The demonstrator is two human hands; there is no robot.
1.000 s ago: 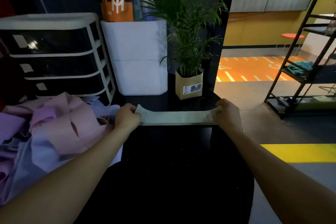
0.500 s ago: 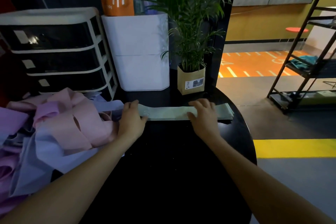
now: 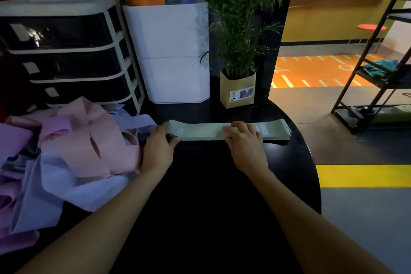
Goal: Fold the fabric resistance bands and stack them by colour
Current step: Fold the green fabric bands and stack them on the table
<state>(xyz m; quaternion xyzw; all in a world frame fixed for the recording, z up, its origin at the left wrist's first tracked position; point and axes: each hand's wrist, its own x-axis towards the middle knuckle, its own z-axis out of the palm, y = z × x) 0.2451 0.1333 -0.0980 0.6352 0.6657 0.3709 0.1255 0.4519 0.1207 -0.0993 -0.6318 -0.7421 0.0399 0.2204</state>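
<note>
Head view: a pale green resistance band (image 3: 204, 132), printed "30", lies flat across the black round table (image 3: 211, 196), just in front of the potted palm (image 3: 237, 89). The left hand (image 3: 158, 148) pinches its left end; the right hand (image 3: 245, 143) presses flat on its middle, fingers relaxed. A heap of pink and lilac bands (image 3: 66, 158) lies left of the green band.

Two bare forearms reach in from the bottom edge, with no sleeve showing on either as far as the frame goes. The left hand (image 3: 158, 151) and the right hand (image 3: 245, 143) are bare too: no gloves, rings, watch or wristband visible. Fingernails are short and unpainted.
</note>
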